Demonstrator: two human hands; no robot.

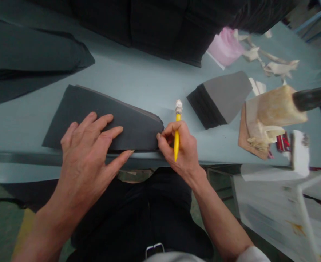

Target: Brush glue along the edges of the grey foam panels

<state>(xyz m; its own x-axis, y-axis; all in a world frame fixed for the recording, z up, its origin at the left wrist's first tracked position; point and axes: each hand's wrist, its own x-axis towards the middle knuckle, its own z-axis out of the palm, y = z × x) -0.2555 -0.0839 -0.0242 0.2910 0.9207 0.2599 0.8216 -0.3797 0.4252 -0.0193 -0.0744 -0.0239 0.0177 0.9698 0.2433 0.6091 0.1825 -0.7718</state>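
Observation:
My left hand [88,153] lies flat with spread fingers on a stack of dark grey sheets [106,125], which looks like cut fabric or foam and has a curved end. My right hand [178,145] grips a yellow pencil [176,145] with a white-wrapped top, and its fingertips touch the stack's right end. A second dark stack with a grey top sheet [220,96] lies to the right of my right hand, apart from it.
The pale blue table [149,72] holds large dark fabric piles [149,25] along its far side. A pale block with a black handle [275,111] rests on a brown board [244,134] at right, near pink material [226,47] and cream scraps [275,63]. A white bench [275,207] stands lower right.

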